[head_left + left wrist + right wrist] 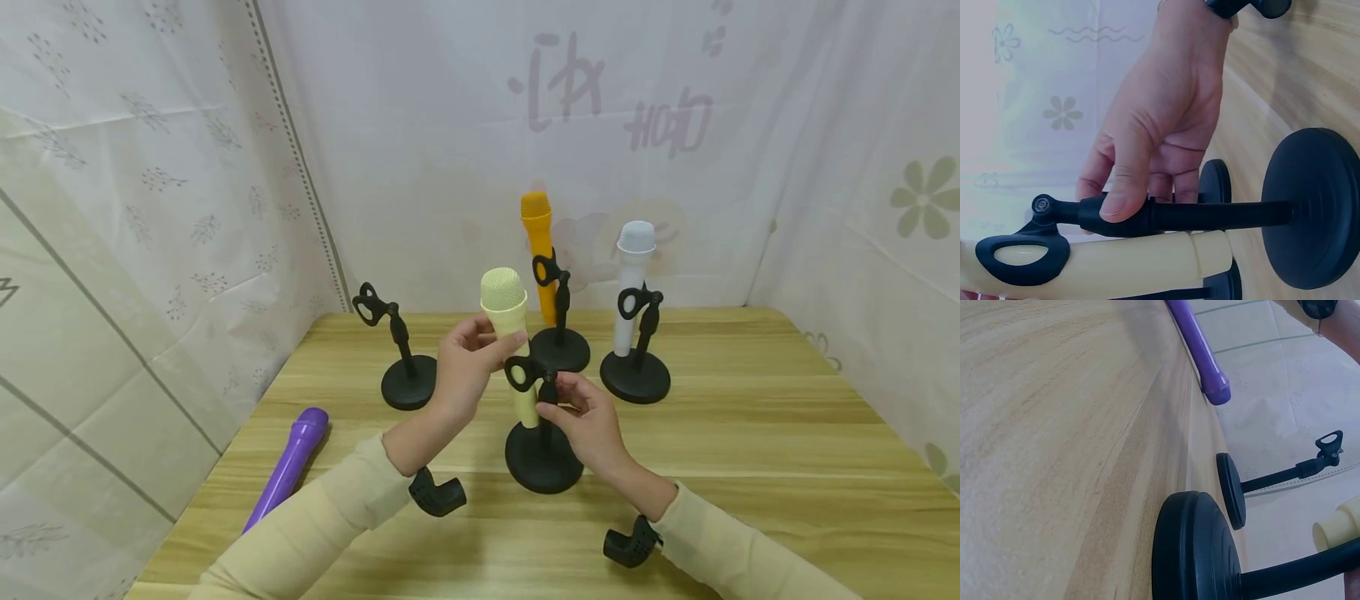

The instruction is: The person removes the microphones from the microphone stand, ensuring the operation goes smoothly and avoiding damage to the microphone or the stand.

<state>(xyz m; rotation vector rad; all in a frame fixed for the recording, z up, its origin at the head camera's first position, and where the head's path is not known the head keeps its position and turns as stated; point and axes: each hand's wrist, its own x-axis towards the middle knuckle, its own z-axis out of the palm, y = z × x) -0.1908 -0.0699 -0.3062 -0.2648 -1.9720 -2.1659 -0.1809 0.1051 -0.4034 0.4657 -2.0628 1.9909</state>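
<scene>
A pale yellow microphone [504, 293] tilts slightly in the clip of a black desk stand [544, 467], its lower end beside the pole. My left hand [467, 367] holds it just under the mesh head, thumb across the front. My right hand [596, 427] pinches the upper pole of that stand. In the left wrist view, the right hand's thumb [1124, 194] lies over the pole's collar, while the microphone body [1129, 265] shows through the clip's oval opening. The right wrist view catches only the microphone's tail end [1335, 532] and the stand's round base [1188, 550].
Behind stand an orange microphone [537, 229] and a white microphone [636, 242], each at a black stand. A stand with a bare clip [408, 382] is at the left. A purple microphone [288, 467] lies on the wooden table [750, 467]. Patterned cloth surrounds the table.
</scene>
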